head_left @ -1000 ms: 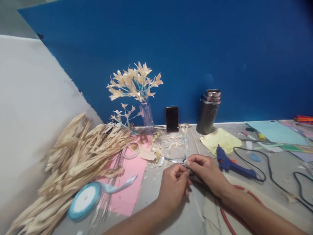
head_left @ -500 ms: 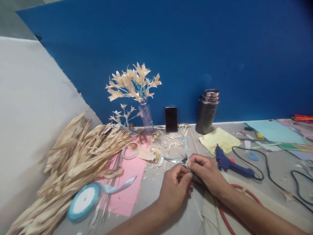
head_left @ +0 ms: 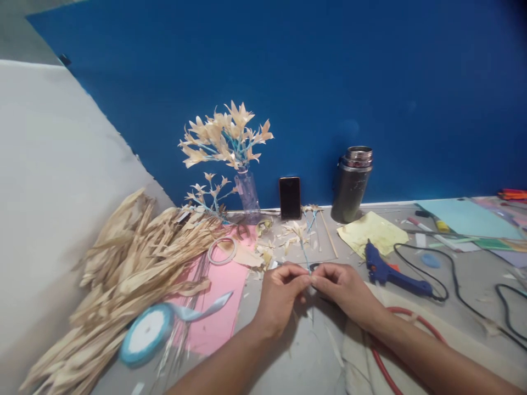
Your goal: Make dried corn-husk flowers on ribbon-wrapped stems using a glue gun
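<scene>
Between my two hands a small cream flower (head_left: 298, 230) of dried husk stands nearly upright, its thin stem (head_left: 305, 255) wrapped in light blue. The fingers of my left hand (head_left: 280, 296) pinch the lower stem from the left. My right hand (head_left: 345, 289) pinches it from the other side, thumb and fingertips close to the left ones. The fingers hide the exact spot where they grip. A thin bare end of the stem hangs below them. Just behind the fingertips shows a dark scissors handle (head_left: 315, 266); the blades are mostly hidden.
Dried husks (head_left: 135, 269) and a blue ribbon roll (head_left: 147, 334) lie left, beside pink paper (head_left: 218, 321). Husk flowers fill a clear bottle (head_left: 247, 192). A phone (head_left: 290, 198) and a flask (head_left: 352, 186) stand behind. Right lies a blue glue gun (head_left: 395, 278) with its cord.
The flower has swung left and stands apart from the small flowers behind it. My left hand has risen slightly, level with the right. More of the scissors is now hidden.
</scene>
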A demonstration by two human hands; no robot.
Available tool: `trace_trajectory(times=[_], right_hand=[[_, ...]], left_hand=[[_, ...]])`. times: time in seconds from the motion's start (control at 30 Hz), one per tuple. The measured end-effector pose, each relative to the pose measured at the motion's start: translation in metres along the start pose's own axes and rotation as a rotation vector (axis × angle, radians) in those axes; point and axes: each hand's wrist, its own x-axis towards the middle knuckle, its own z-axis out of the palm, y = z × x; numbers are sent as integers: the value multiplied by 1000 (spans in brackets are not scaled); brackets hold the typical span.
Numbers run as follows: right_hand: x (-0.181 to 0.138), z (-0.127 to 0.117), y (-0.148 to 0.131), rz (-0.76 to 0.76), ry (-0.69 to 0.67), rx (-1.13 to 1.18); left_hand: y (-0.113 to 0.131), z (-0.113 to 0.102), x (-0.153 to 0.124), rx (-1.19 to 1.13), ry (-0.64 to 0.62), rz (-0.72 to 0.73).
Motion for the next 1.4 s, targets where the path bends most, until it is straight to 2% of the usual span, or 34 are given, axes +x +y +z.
trace_trajectory(times=[0.1,0.2,0.37,0.73,0.97,1.17,1.23,1.4], right_hand=[[1,1,3,29,-83,82],[1,3,7,54,-132,68],[-1,6,9,170,-219,189],[-5,5,-1,174,-251,305],[-7,5,-1,152,-295,338],[-6,2,0,188,-383,288],[-3,1,0,187,-363,250],[0,-2,-2,70,-138,231]], left_hand=[[2,-2,2,20,23,33],[5,-3,3,21,36,48],[6,0,0,14,10,17],[8,-14,4,184,-185,-70],[6,-19,6,-58,-358,-234],[2,-18,5,-5,-312,-186],[1,-18,4,16,-308,-185],[-3,-17,0,-10,-373,-246]])
